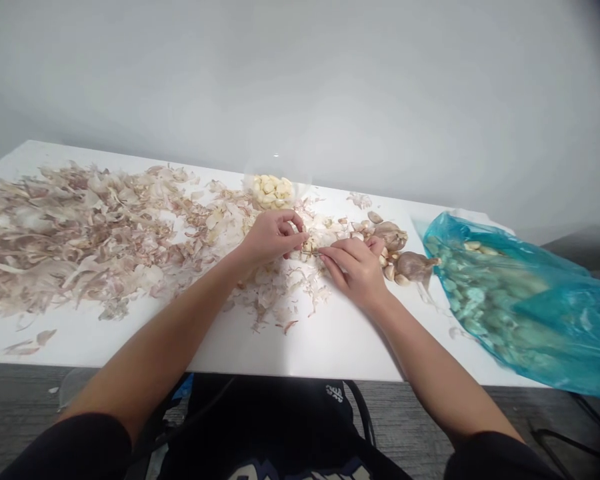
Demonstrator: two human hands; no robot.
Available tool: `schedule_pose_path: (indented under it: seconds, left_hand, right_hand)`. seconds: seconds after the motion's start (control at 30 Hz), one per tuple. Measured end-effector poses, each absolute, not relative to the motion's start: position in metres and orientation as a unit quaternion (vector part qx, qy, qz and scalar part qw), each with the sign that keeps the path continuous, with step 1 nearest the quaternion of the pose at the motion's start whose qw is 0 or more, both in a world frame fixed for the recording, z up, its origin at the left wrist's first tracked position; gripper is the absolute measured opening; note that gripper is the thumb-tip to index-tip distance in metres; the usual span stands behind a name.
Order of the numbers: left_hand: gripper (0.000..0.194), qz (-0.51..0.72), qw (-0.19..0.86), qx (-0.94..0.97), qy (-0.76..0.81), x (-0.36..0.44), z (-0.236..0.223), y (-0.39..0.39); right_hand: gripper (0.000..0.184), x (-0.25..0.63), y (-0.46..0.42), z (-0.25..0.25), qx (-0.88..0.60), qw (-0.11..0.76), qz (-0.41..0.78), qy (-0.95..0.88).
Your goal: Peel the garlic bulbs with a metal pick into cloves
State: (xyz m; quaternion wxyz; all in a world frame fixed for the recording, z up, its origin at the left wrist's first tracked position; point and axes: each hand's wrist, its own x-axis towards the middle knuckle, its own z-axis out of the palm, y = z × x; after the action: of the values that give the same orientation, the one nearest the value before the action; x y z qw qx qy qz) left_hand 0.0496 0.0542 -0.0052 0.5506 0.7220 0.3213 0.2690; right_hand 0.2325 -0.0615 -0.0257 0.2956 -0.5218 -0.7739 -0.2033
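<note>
My left hand (273, 237) is closed, pinching a garlic clove (307, 245) at the middle of the white table (290, 340). My right hand (357, 267) is closed too, its fingers gripping a thin dark tool (316, 253) whose tip touches the clove; I cannot make out what tool it is. Just behind my left hand sits a clear bowl (273, 190) of peeled cloves. Whole garlic bulbs (405, 260) and loose cloves lie right of my right hand.
A wide spread of papery garlic skins (80, 233) covers the table's left half. A blue plastic bag (520, 300) full of garlic lies at the right edge. A grey wall rises behind the table. A black bag (280, 420) rests below the front edge.
</note>
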Motion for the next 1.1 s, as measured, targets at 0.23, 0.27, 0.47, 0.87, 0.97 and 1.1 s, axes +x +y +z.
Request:
schedule_pose_path:
  seconds: [0.23, 0.27, 0.47, 0.87, 0.97, 1.1]
  left_hand:
    - [0.014, 0.303, 0.476, 0.769, 0.301, 0.041, -0.004, 0.064]
    - [0.011, 0.304, 0.456, 0.782, 0.297, 0.040, -0.005, 0.065]
    - [0.015, 0.281, 0.428, 0.807, 0.296, 0.038, -0.006, 0.070]
    - [0.017, 0.309, 0.335, 0.859, 0.234, 0.037, -0.012, 0.075]
    - [0.025, 0.298, 0.308, 0.874, 0.227, 0.036, -0.016, 0.079]
    - [0.015, 0.294, 0.302, 0.885, 0.196, 0.036, -0.016, 0.080]
  right_hand:
    - [0.009, 0.230, -0.063, -0.024, -0.531, 0.308, -0.219, -0.758]
    - [0.008, 0.229, -0.063, -0.024, -0.534, 0.305, -0.223, -0.757]
    - [0.008, 0.229, -0.062, -0.026, -0.557, 0.291, -0.236, -0.741]
    - [0.010, 0.236, -0.061, -0.027, -0.618, 0.307, -0.264, -0.674]
    - [0.009, 0.237, -0.060, -0.028, -0.605, 0.318, -0.250, -0.686]
    - [0.008, 0.234, -0.061, -0.027, -0.570, 0.307, -0.242, -0.722]
